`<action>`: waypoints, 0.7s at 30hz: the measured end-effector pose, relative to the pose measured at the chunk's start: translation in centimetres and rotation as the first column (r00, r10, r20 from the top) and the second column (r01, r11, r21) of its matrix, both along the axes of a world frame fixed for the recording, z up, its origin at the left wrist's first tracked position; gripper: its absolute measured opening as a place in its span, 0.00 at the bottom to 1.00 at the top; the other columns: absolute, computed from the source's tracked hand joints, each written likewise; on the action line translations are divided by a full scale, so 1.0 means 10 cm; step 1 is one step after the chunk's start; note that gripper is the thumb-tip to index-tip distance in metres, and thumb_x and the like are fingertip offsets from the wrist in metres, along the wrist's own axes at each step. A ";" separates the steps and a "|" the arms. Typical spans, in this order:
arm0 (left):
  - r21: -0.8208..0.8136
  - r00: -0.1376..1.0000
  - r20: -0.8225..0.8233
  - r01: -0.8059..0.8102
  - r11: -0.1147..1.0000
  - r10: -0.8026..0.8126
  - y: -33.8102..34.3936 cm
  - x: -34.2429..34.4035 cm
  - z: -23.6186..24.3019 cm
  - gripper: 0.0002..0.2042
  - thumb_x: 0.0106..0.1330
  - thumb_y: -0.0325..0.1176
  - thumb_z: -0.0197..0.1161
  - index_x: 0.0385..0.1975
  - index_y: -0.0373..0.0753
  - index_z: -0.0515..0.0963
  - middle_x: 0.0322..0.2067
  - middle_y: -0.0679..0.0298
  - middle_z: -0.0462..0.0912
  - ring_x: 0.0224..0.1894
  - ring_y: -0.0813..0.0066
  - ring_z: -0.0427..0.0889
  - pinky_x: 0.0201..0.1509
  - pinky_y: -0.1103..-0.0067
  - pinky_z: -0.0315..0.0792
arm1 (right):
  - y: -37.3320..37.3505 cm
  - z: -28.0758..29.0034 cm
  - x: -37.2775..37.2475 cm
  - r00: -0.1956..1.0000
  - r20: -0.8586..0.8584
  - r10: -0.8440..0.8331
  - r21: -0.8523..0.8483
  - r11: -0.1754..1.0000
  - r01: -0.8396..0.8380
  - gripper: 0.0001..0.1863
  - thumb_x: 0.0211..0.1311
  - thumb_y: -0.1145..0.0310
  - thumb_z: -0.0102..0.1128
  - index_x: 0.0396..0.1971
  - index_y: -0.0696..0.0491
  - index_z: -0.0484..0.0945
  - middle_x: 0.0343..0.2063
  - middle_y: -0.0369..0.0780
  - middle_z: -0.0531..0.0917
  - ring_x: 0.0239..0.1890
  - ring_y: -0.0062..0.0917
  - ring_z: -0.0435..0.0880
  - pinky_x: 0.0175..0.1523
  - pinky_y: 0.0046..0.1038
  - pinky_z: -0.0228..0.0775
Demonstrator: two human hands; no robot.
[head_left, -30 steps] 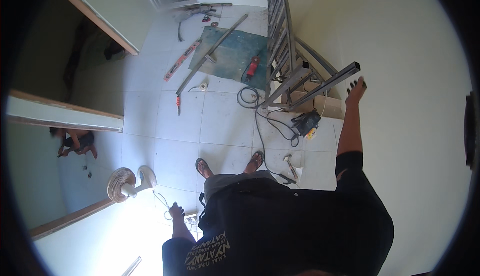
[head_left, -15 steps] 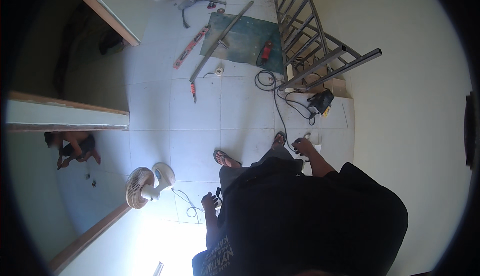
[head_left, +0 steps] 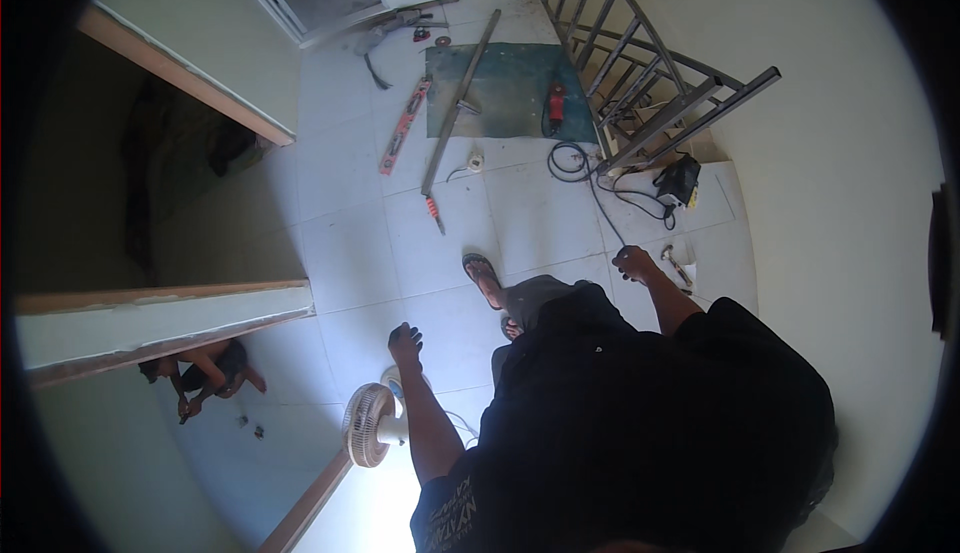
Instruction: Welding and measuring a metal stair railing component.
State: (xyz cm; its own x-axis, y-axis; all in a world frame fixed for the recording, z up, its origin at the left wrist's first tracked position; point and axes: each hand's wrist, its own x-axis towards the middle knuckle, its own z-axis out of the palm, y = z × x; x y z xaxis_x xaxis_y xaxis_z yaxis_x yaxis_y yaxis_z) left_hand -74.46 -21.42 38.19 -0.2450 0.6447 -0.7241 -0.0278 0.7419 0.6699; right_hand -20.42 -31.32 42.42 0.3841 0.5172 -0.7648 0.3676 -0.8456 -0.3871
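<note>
My left hand is held out in the air near the standing fan, its fingers loosely bent and slightly apart, with nothing visible in them. Further right, my right hand hangs above the tiles with loosely bent fingers. A black cable runs along the floor and passes out of sight by that hand; I see no grip on it. Close to the right hand, a hammer lies on the floor. One sandalled foot is stepping forward.
Ahead lie a green sheet, a metal bar, a red spirit level, a red power tool and an orange-handled tool. A metal frame leans right, near a black machine. Another person crouches left beyond a partition.
My view has turned and moved forward, so the floor things shift in it. My left hand has swung forward away from my body; the left foot has stepped ahead.
</note>
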 end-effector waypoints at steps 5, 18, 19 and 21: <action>-0.155 0.997 0.013 -0.069 0.985 0.072 -0.14 -0.33 -0.13 0.17 0.63 0.43 0.54 0.45 0.39 0.70 0.34 0.60 0.80 0.30 0.70 0.79 0.29 0.75 0.72 | 0.69 -0.27 -0.50 0.996 -0.034 0.085 -0.204 0.975 -0.090 0.15 0.53 0.59 0.56 0.35 0.54 0.76 0.26 0.39 0.81 0.26 0.28 0.82 0.28 0.33 0.75; -0.341 0.999 -0.011 0.039 0.939 -0.046 1.09 -1.24 0.13 0.18 0.63 0.43 0.53 0.44 0.35 0.69 0.34 0.57 0.78 0.34 0.65 0.79 0.35 0.69 0.73 | 3.59 0.00 -1.55 0.976 0.146 0.162 0.429 0.879 -0.210 0.17 0.52 0.59 0.58 0.37 0.57 0.78 0.24 0.43 0.82 0.21 0.28 0.82 0.32 0.29 0.74; -0.335 0.998 -0.016 0.053 0.941 -0.062 1.32 -1.35 0.11 0.18 0.63 0.43 0.53 0.44 0.35 0.70 0.34 0.57 0.78 0.35 0.65 0.79 0.35 0.68 0.73 | 3.68 0.04 -1.63 0.980 0.149 0.132 0.437 0.880 -0.185 0.17 0.52 0.59 0.58 0.37 0.57 0.78 0.24 0.43 0.82 0.21 0.28 0.82 0.32 0.29 0.74; -0.313 0.996 -0.028 0.076 0.947 -0.090 1.85 -1.66 0.08 0.18 0.63 0.43 0.52 0.44 0.35 0.70 0.34 0.57 0.78 0.36 0.64 0.79 0.35 0.67 0.73 | 3.84 0.09 -1.83 0.975 0.199 0.098 0.366 0.915 -0.167 0.17 0.52 0.59 0.58 0.36 0.56 0.78 0.25 0.44 0.82 0.22 0.29 0.82 0.34 0.30 0.74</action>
